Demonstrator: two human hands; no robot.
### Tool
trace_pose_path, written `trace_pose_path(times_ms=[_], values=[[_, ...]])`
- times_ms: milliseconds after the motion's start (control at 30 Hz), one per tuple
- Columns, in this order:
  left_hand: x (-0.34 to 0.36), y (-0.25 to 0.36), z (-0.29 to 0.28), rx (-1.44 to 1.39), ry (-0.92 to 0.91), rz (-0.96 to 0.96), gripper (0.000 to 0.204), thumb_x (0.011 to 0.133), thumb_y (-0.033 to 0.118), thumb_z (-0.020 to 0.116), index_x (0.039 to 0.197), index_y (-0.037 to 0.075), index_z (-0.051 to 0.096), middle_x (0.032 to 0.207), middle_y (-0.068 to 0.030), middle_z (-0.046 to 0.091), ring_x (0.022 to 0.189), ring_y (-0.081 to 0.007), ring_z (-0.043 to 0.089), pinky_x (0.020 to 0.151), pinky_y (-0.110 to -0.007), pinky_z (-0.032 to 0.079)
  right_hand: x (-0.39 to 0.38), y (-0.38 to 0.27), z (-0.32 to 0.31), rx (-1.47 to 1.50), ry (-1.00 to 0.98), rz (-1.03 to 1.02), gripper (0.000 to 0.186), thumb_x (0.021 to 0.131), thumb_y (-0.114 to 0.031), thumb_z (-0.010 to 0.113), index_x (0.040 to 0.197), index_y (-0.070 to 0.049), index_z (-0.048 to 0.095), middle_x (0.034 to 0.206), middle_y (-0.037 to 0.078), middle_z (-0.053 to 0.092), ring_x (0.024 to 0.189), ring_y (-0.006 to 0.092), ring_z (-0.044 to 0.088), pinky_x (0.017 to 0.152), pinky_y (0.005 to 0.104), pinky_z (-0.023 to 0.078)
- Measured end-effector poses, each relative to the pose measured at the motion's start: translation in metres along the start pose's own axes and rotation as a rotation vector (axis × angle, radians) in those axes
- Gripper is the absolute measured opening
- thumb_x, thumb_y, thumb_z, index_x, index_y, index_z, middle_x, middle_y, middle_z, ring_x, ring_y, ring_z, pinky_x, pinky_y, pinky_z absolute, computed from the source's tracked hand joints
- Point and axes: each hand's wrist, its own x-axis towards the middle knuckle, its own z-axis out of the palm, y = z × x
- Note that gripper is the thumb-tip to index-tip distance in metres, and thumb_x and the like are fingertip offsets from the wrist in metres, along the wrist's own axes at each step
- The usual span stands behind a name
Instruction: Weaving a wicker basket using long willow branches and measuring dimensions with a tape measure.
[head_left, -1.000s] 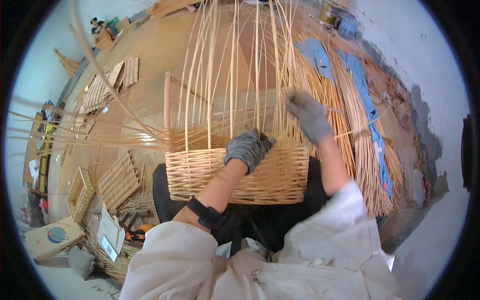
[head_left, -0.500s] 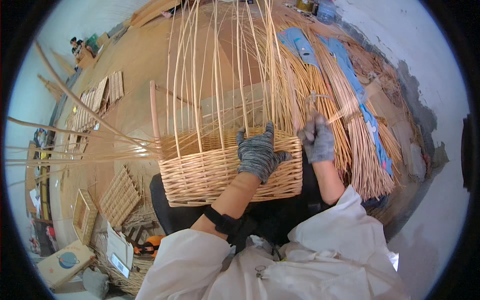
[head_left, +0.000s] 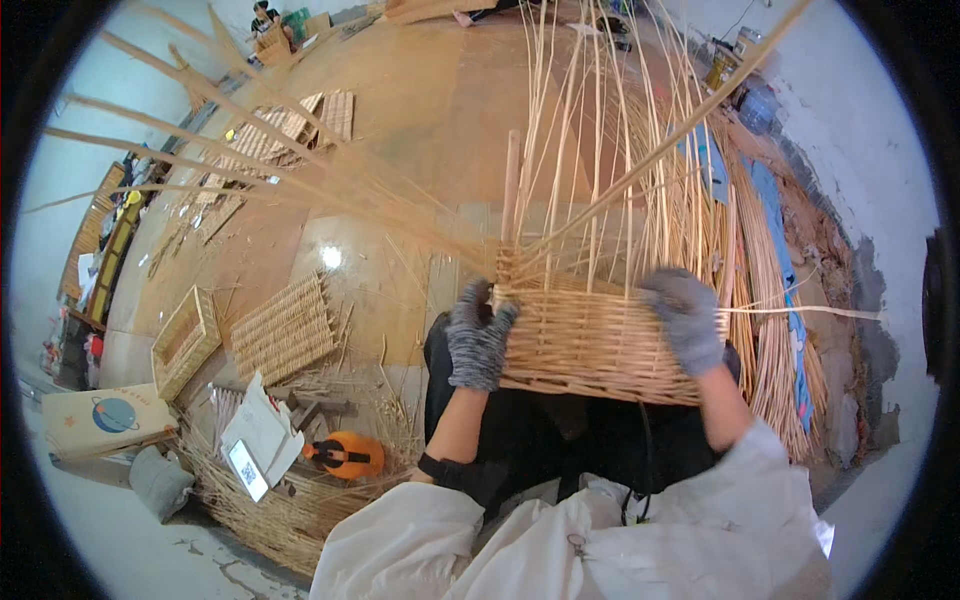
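A woven wicker basket with tall upright stakes rests on my dark-covered lap. My left hand, in a grey knit glove, grips the basket's left corner beside a thicker corner post; long loose rods fan out from there. My right hand, gloved and blurred by motion, is on the upper right part of the woven wall, its grip unclear.
Bundled rods and blue cloth lie right. Woven panels, a tray, a printed box, a grey bucket and an orange sprayer sit left. A person sits at the back.
The view and basket have shifted, the basket appearing further right and turned. My left hand has moved from the front middle to the left corner; my right hand has come onto the basket's wall.
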Motion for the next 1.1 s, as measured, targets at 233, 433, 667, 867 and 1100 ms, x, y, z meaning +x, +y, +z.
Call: trace_pose_path(times_ms=[233, 433, 667, 867, 1100], values=[[0.004, 0.000, 0.019, -0.356, -0.134, -0.124, 0.044, 0.072, 0.003, 0.067, 0.110, -0.006, 0.046, 0.108, -0.0136, 0.052, 0.098, -0.0184, 0.051, 0.087, -0.028, 0.041, 0.130, 0.073, 0.149, -0.804, -1.109, -0.218, 0.016, 0.074, -0.012, 0.055, 0.086, -0.006, 0.063, 0.090, 0.012, 0.061, 0.086, 0.0293, 0.057, 0.072, 0.0378, 0.046], [0.005, 0.003, 0.006, -0.255, -0.178, -0.127, 0.036, 0.074, 0.002, 0.065, 0.104, -0.005, 0.048, 0.100, -0.0122, 0.054, 0.093, -0.0181, 0.052, 0.082, -0.027, 0.042, 0.179, 0.052, 0.153, -0.973, -1.237, -0.321, 0.015, 0.077, -0.015, 0.053, 0.085, -0.007, 0.063, 0.087, 0.013, 0.061, 0.083, 0.0282, 0.058, 0.069, 0.0375, 0.047], [0.010, 0.001, 0.001, -0.088, -0.229, -0.050, 0.036, 0.075, 0.006, 0.064, 0.105, -0.005, 0.049, 0.096, -0.0116, 0.057, 0.085, -0.0157, 0.054, 0.077, -0.027, 0.046, 0.206, 0.014, 0.120, -1.182, -1.426, -0.445, 0.015, 0.080, -0.018, 0.052, 0.082, -0.007, 0.063, 0.083, 0.013, 0.061, 0.078, 0.0269, 0.060, 0.066, 0.0370, 0.048], [0.012, 0.001, -0.003, -0.145, -0.204, -0.072, 0.035, 0.077, 0.006, 0.063, 0.106, -0.006, 0.048, 0.099, -0.0136, 0.057, 0.088, -0.0175, 0.055, 0.079, -0.027, 0.045, 0.067, -0.010, 0.005, -0.950, -0.967, -0.361, 0.022, 0.079, -0.016, 0.052, 0.100, -0.014, 0.059, 0.072, 0.007, 0.059, 0.066, 0.0235, 0.059, 0.057, 0.0348, 0.047], [0.010, -0.001, 0.000, -0.112, -0.144, -0.070, 0.037, 0.079, 0.007, 0.060, 0.110, -0.007, 0.046, 0.103, -0.0143, 0.056, 0.090, -0.0184, 0.054, 0.083, -0.028, 0.043, -0.006, 0.007, 0.015, -0.360, -0.410, -0.371, 0.037, 0.076, -0.014, 0.055, 0.113, -0.013, 0.052, 0.093, 0.011, 0.059, 0.083, 0.0266, 0.056, 0.077, 0.0372, 0.045]])
